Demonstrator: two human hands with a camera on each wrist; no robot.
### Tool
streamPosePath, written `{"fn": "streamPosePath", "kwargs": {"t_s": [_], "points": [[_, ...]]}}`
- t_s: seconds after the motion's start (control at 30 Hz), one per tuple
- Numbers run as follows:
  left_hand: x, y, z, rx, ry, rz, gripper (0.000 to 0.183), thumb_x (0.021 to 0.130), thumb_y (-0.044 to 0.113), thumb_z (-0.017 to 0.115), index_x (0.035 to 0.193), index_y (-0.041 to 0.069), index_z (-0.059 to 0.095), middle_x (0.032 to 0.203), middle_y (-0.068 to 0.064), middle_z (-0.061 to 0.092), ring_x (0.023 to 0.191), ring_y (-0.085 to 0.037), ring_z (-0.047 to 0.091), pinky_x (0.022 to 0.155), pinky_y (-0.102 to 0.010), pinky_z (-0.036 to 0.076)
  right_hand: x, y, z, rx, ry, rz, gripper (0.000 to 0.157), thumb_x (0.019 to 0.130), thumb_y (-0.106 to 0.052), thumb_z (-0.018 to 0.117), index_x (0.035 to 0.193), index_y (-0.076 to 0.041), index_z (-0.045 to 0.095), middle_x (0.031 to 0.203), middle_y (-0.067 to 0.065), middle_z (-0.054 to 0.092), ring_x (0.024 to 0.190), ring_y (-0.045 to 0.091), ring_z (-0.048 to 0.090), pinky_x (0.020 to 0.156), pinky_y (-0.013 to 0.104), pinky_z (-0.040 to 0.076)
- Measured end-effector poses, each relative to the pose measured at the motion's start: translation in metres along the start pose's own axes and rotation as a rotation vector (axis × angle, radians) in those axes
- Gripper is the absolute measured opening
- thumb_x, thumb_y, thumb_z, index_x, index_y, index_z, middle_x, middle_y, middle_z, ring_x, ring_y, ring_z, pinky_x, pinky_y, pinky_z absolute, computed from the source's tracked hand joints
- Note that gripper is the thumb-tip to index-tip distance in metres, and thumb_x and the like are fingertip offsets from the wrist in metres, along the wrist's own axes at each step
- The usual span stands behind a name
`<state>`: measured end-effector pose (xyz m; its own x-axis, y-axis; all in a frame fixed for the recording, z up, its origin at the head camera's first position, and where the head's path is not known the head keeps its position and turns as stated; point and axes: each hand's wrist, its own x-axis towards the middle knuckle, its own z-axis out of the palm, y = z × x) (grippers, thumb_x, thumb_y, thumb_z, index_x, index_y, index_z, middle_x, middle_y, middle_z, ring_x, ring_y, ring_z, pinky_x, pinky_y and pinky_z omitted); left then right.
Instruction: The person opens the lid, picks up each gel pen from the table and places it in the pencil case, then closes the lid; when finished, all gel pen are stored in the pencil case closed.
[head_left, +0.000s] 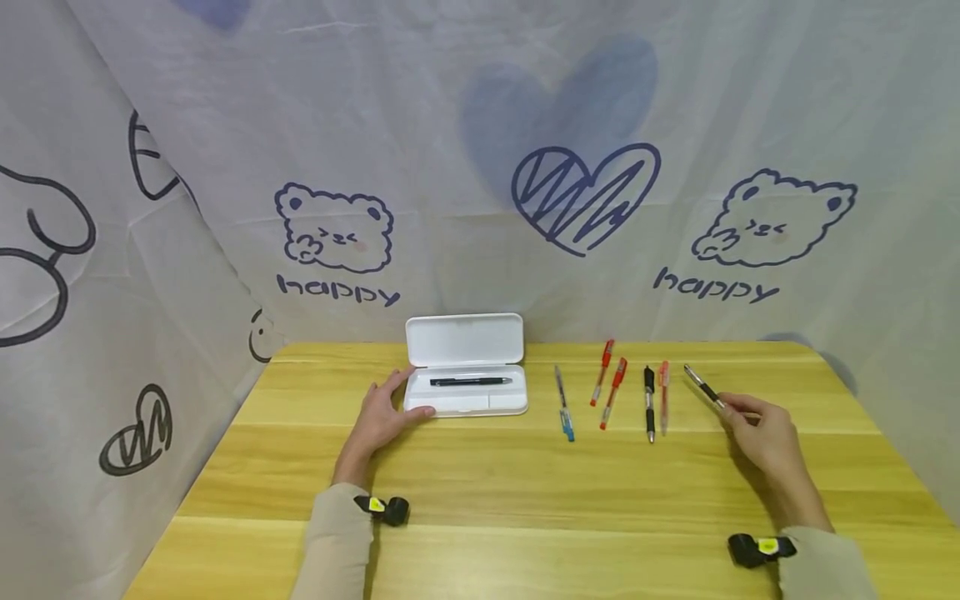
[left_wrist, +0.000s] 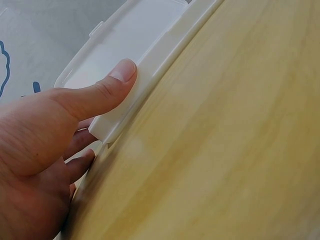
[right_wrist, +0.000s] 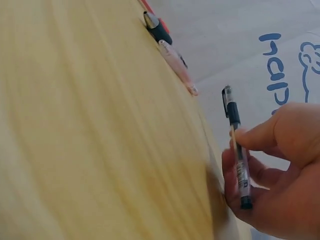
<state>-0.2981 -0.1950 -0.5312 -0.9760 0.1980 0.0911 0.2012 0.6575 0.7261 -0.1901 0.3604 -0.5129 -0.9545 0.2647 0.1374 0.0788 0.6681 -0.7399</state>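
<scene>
An open white pencil case [head_left: 450, 407] stands at the back left of the table, its lid raised, with a black pen [head_left: 471, 382] lying inside. My left hand [head_left: 384, 421] holds the case's left end; in the left wrist view the thumb [left_wrist: 112, 87] lies over the front rim and the other fingers are at the side. At the right, my right hand [head_left: 768, 435] pinches a clear-barrelled pen with black parts [head_left: 702, 384] between thumb and fingers. The right wrist view shows that pen [right_wrist: 235, 115] raised above the table, its clip end pointing away from the palm.
Between the case and my right hand lie a blue-capped pen [head_left: 564, 408], two red-capped pens [head_left: 605, 367] [head_left: 617, 379], a black pen [head_left: 649, 408] and a pink pen [head_left: 663, 392]. A printed curtain [head_left: 465, 250] hangs behind the wooden table [head_left: 525, 500].
</scene>
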Motion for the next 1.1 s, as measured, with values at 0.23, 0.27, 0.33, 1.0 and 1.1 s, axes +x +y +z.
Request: {"fn": "streamPosePath", "kwargs": {"t_s": [0.23,0.27,0.33,1.0,1.1], "points": [[0.000,-0.001,0.000,-0.007,-0.004,-0.009,0.090,0.085,0.038,0.085,0.157,0.009,0.041,0.161,-0.027,0.033,0.152,-0.043,0.024,0.127,-0.052,0.001,0.000,-0.011,0.003,0.048,-0.010,-0.029,0.038,0.109,-0.024,0.052,0.124,0.009,0.064,0.108,0.025,0.067,0.079,0.007,0.059,0.062,0.015,0.046],[0.000,-0.001,0.000,-0.007,-0.003,-0.009,0.090,0.085,0.038,0.085,0.157,0.009,0.041,0.161,-0.026,0.034,0.152,-0.043,0.024,0.127,-0.052,0.001,0.000,-0.014,0.004,0.066,-0.009,-0.031,0.039,0.109,-0.024,0.052,0.124,0.009,0.064,0.105,0.024,0.068,0.078,0.006,0.059,0.061,0.015,0.047],[0.000,-0.001,0.000,-0.011,-0.002,-0.010,0.089,0.084,0.037,0.085,0.157,0.009,0.041,0.161,-0.026,0.034,0.152,-0.043,0.024,0.127,-0.052,0.001,0.001,-0.019,0.006,0.124,-0.017,-0.041,0.039,0.108,-0.024,0.054,0.122,0.011,0.063,0.100,0.021,0.069,0.075,0.006,0.060,0.059,0.017,0.051],[-0.002,0.002,-0.001,-0.012,-0.006,-0.039,0.090,0.084,0.037,0.085,0.158,0.010,0.040,0.163,-0.026,0.029,0.153,-0.044,0.021,0.127,-0.053,0.000,-0.004,-0.076,0.057,0.492,-0.190,-0.045,0.034,0.100,-0.009,0.067,0.128,0.010,0.063,0.113,0.016,0.068,0.094,0.008,0.066,0.081,0.018,0.057],[-0.002,0.003,-0.001,-0.007,-0.006,-0.037,0.090,0.084,0.038,0.085,0.158,0.010,0.040,0.163,-0.027,0.029,0.152,-0.044,0.022,0.127,-0.053,0.000,-0.004,-0.082,0.065,0.432,-0.187,-0.108,0.031,0.101,-0.014,0.067,0.124,0.007,0.067,0.114,0.022,0.069,0.092,0.009,0.066,0.080,0.020,0.058]]}}
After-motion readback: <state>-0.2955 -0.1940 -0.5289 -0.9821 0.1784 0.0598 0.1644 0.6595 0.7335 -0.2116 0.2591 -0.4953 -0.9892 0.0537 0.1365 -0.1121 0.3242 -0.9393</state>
